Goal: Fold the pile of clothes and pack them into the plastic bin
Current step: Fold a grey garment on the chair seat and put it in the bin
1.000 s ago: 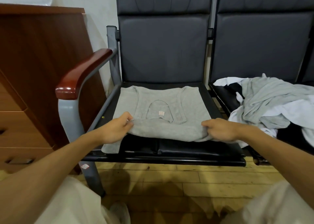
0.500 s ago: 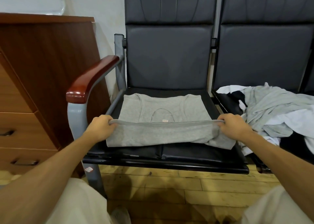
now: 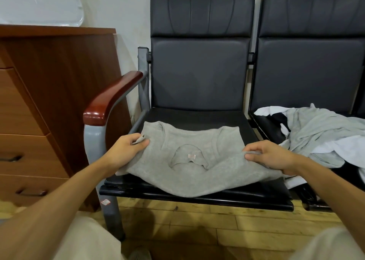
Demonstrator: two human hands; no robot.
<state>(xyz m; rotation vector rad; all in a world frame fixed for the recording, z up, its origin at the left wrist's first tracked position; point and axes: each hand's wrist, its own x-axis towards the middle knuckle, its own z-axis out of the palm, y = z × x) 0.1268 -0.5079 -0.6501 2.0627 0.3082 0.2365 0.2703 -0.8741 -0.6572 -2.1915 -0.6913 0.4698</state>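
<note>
Soft, even indoor light, moderately bright. The black chair shows a dull sheen on its backrest and glints along its front edge. Left of the chair, the glossy armrest carries a highlight. Below the chair, the floor is shadowed. Straight lines bow far from the chair, toward the edges.

Armrest walls L side, clothes pile crowds R, room above seat.

I look down on a black seat with a grey vest spread across it, reaching its six o'clock edge; at three o'clock, the neighbouring seat bears a heap of grey and white clothes.
</note>
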